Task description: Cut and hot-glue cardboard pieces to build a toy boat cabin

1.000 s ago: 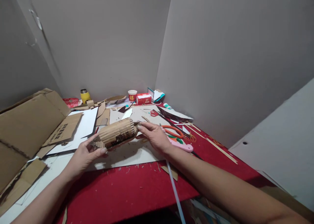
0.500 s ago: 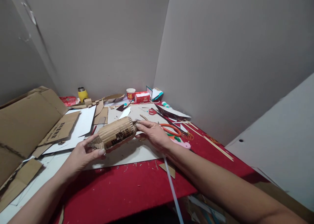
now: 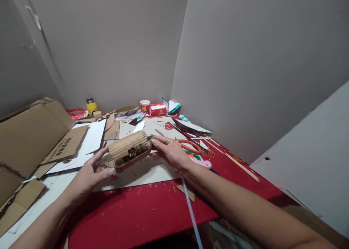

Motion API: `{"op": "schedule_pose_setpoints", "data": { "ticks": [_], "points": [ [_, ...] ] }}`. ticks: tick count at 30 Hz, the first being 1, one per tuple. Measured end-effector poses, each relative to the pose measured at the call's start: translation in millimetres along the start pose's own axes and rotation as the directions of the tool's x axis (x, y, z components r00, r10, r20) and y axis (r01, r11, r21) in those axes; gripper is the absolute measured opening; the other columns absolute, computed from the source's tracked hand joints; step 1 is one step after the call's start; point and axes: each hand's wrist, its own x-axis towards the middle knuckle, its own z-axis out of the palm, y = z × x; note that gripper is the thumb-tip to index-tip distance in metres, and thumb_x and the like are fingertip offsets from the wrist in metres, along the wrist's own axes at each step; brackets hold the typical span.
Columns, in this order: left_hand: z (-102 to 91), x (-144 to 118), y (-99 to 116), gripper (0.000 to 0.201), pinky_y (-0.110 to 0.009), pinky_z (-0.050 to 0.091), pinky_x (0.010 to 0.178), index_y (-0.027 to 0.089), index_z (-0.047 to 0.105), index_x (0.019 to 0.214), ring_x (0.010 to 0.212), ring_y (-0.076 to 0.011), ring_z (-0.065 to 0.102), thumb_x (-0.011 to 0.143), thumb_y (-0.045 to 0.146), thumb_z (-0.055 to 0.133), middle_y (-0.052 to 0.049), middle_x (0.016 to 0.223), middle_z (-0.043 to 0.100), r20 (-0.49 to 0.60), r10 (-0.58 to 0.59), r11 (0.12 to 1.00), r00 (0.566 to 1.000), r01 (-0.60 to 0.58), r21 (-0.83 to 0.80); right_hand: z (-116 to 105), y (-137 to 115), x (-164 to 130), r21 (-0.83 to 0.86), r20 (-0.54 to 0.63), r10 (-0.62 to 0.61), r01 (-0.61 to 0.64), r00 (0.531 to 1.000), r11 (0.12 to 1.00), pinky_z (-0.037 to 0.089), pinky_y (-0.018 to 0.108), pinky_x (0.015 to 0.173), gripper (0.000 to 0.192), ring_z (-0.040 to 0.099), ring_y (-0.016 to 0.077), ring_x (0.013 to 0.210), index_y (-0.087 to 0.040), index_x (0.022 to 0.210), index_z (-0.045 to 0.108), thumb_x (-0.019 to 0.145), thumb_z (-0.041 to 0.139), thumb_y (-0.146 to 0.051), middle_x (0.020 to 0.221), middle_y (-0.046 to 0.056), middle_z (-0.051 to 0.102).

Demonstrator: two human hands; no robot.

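A rolled piece of corrugated cardboard (image 3: 127, 149) with dark printing and tapered ends is held level between both hands, above a pale board. My left hand (image 3: 91, 172) grips its left end, thumb in front and fingers behind. At the right end, my right hand (image 3: 169, 150) pinches the pointed tip between thumb and fingers; the fingers under it are partly hidden. Just beyond the right hand lie scissors with orange handles (image 3: 191, 146) and scissors with pink handles (image 3: 203, 163). A translucent glue stick or tube (image 3: 191, 212) shows below the right wrist.
Opened cardboard box pieces (image 3: 32, 136) and white sheets (image 3: 95, 136) take up the left. Red-handled scissors (image 3: 169, 126), a paper cup (image 3: 145, 106), a red box (image 3: 157, 110) and a yellow bottle (image 3: 91, 106) stand or lie farther back. Thin sticks (image 3: 242, 166) lie right on the red cloth (image 3: 131, 212).
The view has tilted slightly. Both hands keep their hold on the cardboard roll, which has barely moved.
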Motion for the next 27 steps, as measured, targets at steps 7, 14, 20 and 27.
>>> {"op": "schedule_pose_setpoints", "data": {
  "ticks": [7, 14, 20, 27],
  "points": [
    [-7.9, -0.6, 5.0, 0.086, -0.035, 0.057, 0.083, 0.026, 0.043, 0.144, 0.097, -0.029, 0.068, 0.068, 0.037, 0.083, -0.009, 0.105, 0.073, 0.089, 0.085, 0.996, 0.992, -0.083, -0.028, -4.1, -3.1, 1.3, 0.01, -0.017, -0.03, 0.03, 0.999, 1.0, 0.055, 0.024, 0.061, 0.032, 0.066, 0.0166, 0.081, -0.019, 0.089, 0.076, 0.066, 0.081, -0.041, 0.092, 0.008, 0.073],
    [-29.8, 2.0, 22.4, 0.044, -0.026, 0.057, 0.081, 0.022, 0.064, 0.12, 0.106, -0.0235, 0.065, 0.08, 0.036, 0.072, -0.009, 0.12, 0.069, -0.117, 0.127, 0.977, 0.985, -0.145, -0.156, -3.4, -10.9, -3.9, -0.03, 0.042, -0.053, 0.054, 0.998, 0.998, 0.055, 0.025, 0.064, 0.028, 0.063, 0.0136, 0.077, -0.02, 0.088, 0.077, 0.069, 0.08, -0.039, 0.089, 0.004, 0.071],
    [-14.4, 5.0, 17.8, 0.038, -0.031, 0.057, 0.079, 0.015, 0.064, 0.117, 0.089, -0.0212, 0.069, 0.086, 0.037, 0.065, -0.013, 0.107, 0.073, 0.022, -0.003, 0.964, 1.0, 0.008, -0.264, 5.5, -14.6, -15.6, -0.062, 0.224, 0.019, -0.006, 0.974, 0.998, 0.055, 0.024, 0.061, 0.029, 0.062, 0.0132, 0.074, -0.019, 0.087, 0.078, 0.066, 0.082, -0.039, 0.086, 0.003, 0.07],
    [53.8, -14.8, 21.7, 0.044, -0.037, 0.055, 0.076, 0.018, 0.067, 0.117, 0.078, -0.0259, 0.072, 0.084, 0.047, 0.065, -0.01, 0.091, 0.076, 0.398, -0.192, 0.872, 0.897, 0.342, -0.349, 10.7, -23.5, -30.5, -0.211, 0.484, -0.089, 0.215, 0.87, 0.954, 0.051, 0.028, 0.073, 0.026, 0.06, 0.0157, 0.087, -0.022, 0.094, 0.078, 0.078, 0.073, -0.041, 0.096, 0.004, 0.065]
  ]
}}
